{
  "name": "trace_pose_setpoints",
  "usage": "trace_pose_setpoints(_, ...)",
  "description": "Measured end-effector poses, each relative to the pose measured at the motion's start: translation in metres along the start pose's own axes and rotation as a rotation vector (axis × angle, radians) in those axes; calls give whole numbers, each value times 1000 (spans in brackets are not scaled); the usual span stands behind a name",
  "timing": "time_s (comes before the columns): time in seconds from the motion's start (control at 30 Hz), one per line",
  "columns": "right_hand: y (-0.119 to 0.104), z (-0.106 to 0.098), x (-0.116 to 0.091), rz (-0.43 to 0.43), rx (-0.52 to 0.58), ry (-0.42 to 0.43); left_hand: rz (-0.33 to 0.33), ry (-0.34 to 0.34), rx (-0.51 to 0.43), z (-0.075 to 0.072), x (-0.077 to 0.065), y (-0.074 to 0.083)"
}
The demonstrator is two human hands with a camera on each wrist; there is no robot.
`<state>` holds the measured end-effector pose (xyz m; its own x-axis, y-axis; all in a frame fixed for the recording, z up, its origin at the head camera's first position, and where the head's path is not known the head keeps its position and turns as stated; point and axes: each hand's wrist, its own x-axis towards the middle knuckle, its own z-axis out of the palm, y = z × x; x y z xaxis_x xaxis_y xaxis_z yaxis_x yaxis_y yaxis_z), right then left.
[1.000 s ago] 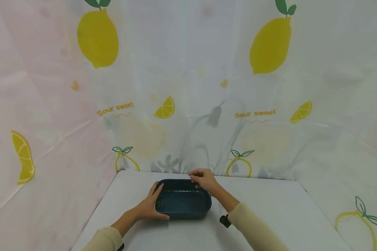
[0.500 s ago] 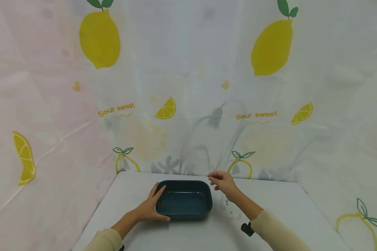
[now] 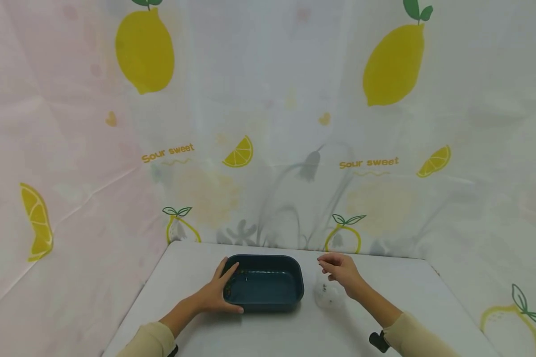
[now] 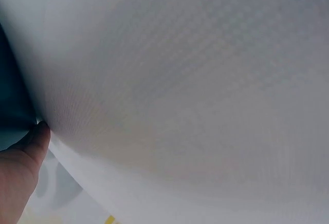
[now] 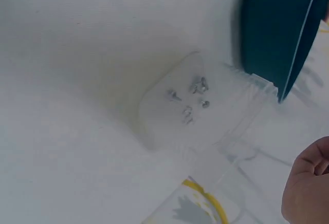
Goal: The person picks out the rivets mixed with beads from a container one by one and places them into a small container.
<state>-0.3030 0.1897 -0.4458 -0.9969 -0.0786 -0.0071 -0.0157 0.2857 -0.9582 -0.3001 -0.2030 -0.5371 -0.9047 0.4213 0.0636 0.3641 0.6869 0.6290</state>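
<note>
A dark teal, rectangular baking dish (image 3: 268,302) stands on the table, with small glinting pieces inside its left end. My left hand (image 3: 214,295) grips that end, thumb along the front wall and fingers at the back rim. Its thumb also shows beside the dish in the left wrist view. To the right of the dish stands a clear plastic container (image 5: 154,113) with several small metal screws (image 5: 200,85) in it. My right hand (image 3: 345,272) hovers above the container, fingers bent toward the thumb; I cannot tell whether anything is between the fingertips.
The table (image 3: 259,337) has a white cover. Behind it and at both sides hangs a pale curtain (image 3: 277,99) printed with lemons. A dark camera mount (image 3: 378,342) sits at the right sleeve's cuff.
My right hand has moved right, from over the dish's back right corner to above the clear container, which has come into view. My left hand still holds the dish in place.
</note>
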Motion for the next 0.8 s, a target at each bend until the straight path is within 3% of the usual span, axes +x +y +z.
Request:
trace_pose_setpoints(0.3, 13, -19, -6, 43, 26, 47, 13, -13, -17, -1, -1, 0)
trace_pose_setpoints(0.8, 31, -37, -15, 90, -63, 52, 0, -9, 5, 1, 0, -2)
